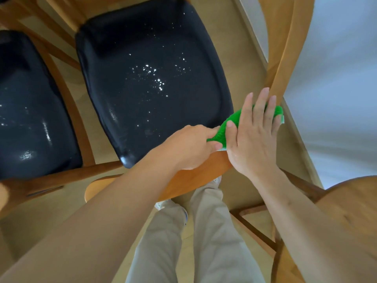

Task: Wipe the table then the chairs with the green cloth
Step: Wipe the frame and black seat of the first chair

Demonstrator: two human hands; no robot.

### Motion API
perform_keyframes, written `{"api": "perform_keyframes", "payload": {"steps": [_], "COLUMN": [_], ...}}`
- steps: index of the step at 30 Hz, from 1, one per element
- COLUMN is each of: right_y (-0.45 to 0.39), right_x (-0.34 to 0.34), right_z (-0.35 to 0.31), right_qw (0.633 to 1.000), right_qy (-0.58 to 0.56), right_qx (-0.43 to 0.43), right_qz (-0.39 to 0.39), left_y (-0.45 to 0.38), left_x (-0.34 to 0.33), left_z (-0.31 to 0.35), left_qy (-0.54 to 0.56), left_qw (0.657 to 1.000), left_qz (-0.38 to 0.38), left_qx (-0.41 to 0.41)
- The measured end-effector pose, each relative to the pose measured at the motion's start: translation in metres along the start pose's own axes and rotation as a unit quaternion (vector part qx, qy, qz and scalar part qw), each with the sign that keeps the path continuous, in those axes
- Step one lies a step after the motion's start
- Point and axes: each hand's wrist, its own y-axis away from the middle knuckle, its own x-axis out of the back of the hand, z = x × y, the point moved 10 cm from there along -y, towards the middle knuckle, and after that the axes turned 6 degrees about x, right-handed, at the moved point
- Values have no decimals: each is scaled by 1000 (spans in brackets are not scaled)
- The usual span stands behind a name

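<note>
The fuzzy bright green cloth [224, 127] lies bunched on the curved wooden backrest rail of a chair, at the rear corner of its seat, and both hands are on it. The left grip [189, 146] has its fingers curled around the cloth's near end, pinching the fabric into a tail. The right grip [253, 137] lies flat over the far part of the cloth, fingers straight and spread, palm pressing it down onto the rail; the thumb rests on the green pile beside the left hand's knuckles. A pale edge of the cloth shows under the right palm and past the little finger.

Just beyond both hands spreads the black padded leather seat of the wooden chair [151, 78], glossy and dotted with small white specks. Further to the left of the left hand sits a second black-seated wooden chair [30, 111]. Beyond the right fingertips a light wooden upright [285, 58] rises, with a white wall [336, 78] on its far side. Below the hands are beige trousers [195, 231] and a pale wooden floor [40, 217].
</note>
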Motion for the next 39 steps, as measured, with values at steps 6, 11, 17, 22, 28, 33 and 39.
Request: {"api": "perform_keyframes", "payload": {"steps": [6,11,17,22,28,33,39], "right_y": [14,52,77,82,100,75,32], "right_x": [-3,-14,-18,-5,-48,-55,-56], "right_z": [-9,-36,-71,-44,-7,18,50], "right_qw": [1000,998,993,940,820,735,680], "right_qy": [-22,-59,-110,-298,-487,-598,-674], "right_qx": [6,-1,-36,-113,-292,-302,-282], "right_qz": [19,21,21,120,66,105,62], "left_y": [11,46,82,83,64,32,-10], "left_x": [-5,-4,10,10,0,-6,-4], "left_z": [-11,-36,-49,-34,-4,35,77], "left_qy": [-44,-92,-116,-144,-137,-157,-133], "left_qw": [999,995,990,982,983,980,984], "left_qz": [30,43,76,122,118,124,116], "left_qx": [-7,5,8,2,10,-3,-32]}}
